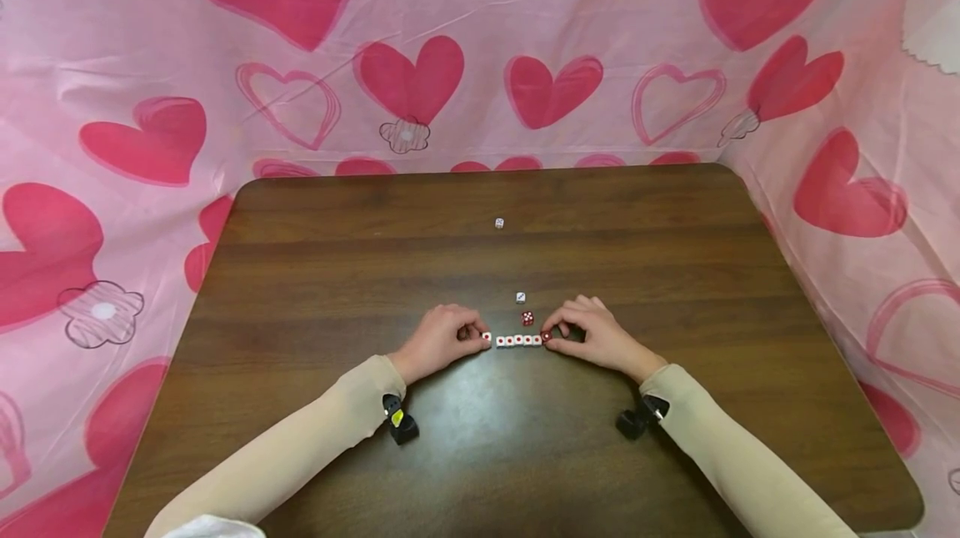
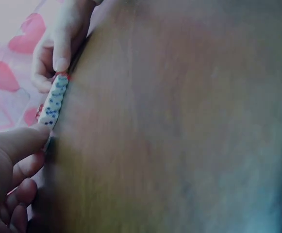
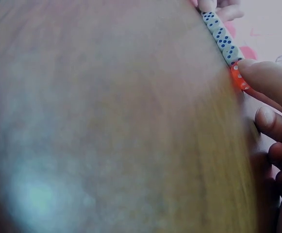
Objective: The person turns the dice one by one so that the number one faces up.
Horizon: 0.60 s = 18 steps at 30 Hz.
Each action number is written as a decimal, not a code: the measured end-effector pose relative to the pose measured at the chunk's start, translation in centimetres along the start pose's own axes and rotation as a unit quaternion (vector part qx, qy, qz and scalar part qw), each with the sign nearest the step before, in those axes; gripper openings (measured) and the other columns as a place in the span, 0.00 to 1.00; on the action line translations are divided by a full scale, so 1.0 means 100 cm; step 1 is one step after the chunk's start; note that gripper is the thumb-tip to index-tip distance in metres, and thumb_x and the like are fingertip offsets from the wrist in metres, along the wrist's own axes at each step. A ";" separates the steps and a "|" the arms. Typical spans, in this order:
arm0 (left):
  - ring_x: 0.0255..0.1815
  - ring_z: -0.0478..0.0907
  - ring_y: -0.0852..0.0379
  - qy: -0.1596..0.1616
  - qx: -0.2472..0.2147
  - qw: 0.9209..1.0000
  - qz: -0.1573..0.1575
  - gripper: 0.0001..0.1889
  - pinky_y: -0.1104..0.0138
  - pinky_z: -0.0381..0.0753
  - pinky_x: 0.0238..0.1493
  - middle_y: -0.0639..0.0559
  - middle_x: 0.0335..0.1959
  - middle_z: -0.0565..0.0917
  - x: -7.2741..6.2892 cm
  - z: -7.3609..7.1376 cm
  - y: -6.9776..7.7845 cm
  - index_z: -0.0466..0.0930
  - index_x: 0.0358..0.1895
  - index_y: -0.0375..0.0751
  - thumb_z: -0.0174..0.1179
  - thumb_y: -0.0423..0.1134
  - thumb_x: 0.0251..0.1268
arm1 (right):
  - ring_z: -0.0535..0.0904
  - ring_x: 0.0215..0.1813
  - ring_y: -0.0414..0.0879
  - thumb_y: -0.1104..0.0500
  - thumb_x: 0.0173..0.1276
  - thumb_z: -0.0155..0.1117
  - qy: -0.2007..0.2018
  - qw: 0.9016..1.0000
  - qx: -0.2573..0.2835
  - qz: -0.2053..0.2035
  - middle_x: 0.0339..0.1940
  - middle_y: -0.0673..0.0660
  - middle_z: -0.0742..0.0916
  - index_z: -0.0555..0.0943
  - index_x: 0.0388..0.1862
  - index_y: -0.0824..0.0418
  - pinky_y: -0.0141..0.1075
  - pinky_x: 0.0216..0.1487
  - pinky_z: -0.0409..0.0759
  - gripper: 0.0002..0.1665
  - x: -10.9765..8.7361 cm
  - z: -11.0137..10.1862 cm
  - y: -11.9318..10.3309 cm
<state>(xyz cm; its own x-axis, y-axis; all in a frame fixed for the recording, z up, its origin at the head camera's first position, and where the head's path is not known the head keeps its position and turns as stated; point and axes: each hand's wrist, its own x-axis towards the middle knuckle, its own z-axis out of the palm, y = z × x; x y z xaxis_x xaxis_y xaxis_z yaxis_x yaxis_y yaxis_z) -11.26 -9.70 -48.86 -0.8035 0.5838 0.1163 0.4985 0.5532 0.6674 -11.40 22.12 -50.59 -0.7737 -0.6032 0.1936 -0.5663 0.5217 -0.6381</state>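
Observation:
A short row of white dice (image 1: 519, 340) with red single pips on top lies on the table between the two hands. At its left end my left hand (image 1: 441, 341) pinches a white die (image 1: 487, 337), with a narrow gap between that die and the row in the head view. At the right end my right hand (image 1: 600, 339) pinches a red die (image 1: 546, 336) between thumb and finger, up against the row. Blue pips mark the sides of the row (image 3: 222, 38) in the right wrist view, where the red die (image 3: 238, 77) shows white pips.
Just beyond the row lie a loose red die (image 1: 527, 318) and a white die (image 1: 521, 298). Another white die (image 1: 499, 223) sits farther back on the brown wooden table (image 1: 337, 254). Pink cloth (image 1: 480, 37) printed with hearts hangs behind and along both sides.

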 end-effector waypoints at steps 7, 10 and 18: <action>0.33 0.71 0.66 -0.007 0.010 1.000 0.015 0.06 0.63 0.67 0.45 0.69 0.28 0.85 -0.002 0.004 0.000 0.88 0.37 0.55 0.75 0.48 0.62 | 0.63 0.36 0.36 0.53 0.63 0.79 -0.004 1.000 -0.002 0.006 0.30 0.38 0.76 0.86 0.42 0.42 0.39 0.46 0.56 0.12 0.000 0.001 0.000; 0.31 0.68 0.67 -0.008 0.010 1.000 0.014 0.07 0.63 0.65 0.45 0.71 0.27 0.84 -0.001 0.005 -0.001 0.88 0.37 0.55 0.75 0.49 0.62 | 0.63 0.36 0.36 0.53 0.63 0.80 -0.005 1.000 0.000 0.005 0.30 0.38 0.76 0.86 0.42 0.42 0.39 0.46 0.56 0.12 0.000 0.000 0.000; 0.31 0.67 0.66 -0.004 0.009 1.000 0.017 0.07 0.61 0.66 0.48 0.72 0.26 0.83 -0.002 0.008 -0.002 0.86 0.38 0.55 0.75 0.48 0.63 | 0.62 0.36 0.36 0.54 0.62 0.80 -0.003 1.000 0.000 0.000 0.30 0.39 0.76 0.87 0.43 0.43 0.39 0.45 0.56 0.13 0.001 0.000 0.000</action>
<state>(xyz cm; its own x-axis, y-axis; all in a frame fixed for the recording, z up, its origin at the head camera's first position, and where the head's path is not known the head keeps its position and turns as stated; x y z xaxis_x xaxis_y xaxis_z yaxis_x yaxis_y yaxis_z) -10.96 -9.47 -49.56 -0.7840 0.6066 0.1321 0.5306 0.5443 0.6498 -11.47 22.07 -50.58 -0.7721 -0.6068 0.1886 -0.5660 0.5218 -0.6383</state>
